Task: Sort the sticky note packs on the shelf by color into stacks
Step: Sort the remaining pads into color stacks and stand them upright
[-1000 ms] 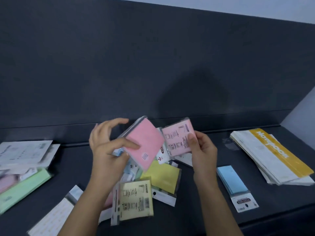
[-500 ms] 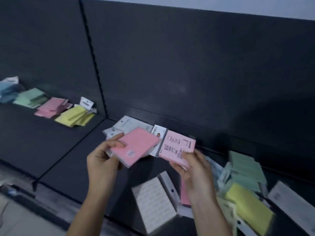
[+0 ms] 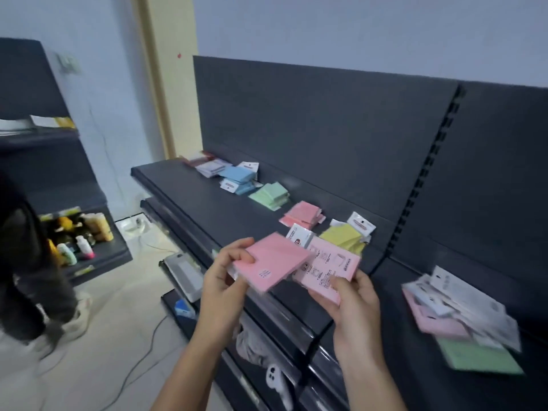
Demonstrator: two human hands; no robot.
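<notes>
The left hand [image 3: 225,275] pinches a plain pink square sticky note pack [image 3: 271,266], thumb on its top face and fingers beneath. A small white sticker sits near the pack's near edge. The right hand [image 3: 354,304] grips a second pink pack with a black-printed face [image 3: 329,271] by its near corner, thumb pressed on top. Both packs hang in the air above the front edge of the dark grey metal shelf [image 3: 189,188], and the plain pack overlaps the printed one's left edge. A white header card [image 3: 299,236] sticks up behind the two; I cannot tell which pack it belongs to.

Sorted stacks run along the shelf's back edge. A few pale packs with white faces [image 3: 209,166] lie at the far left corner. After them come a blue stack [image 3: 238,176], a green stack [image 3: 271,195], a pink stack [image 3: 302,214] and a yellow stack [image 3: 341,237], the last topped by a white header tag. The yellow stack lies just behind the held packs.

On the next shelf section to the right, a blurred mixed pile of pink and white packs [image 3: 453,310] sits near the front edge, with a green pack [image 3: 480,355] at its near side.

A white game controller [image 3: 274,378] rests on a lower shelf. Another person in dark clothes [image 3: 23,262] stands at the left, beside a second rack holding small bottles [image 3: 83,238].
</notes>
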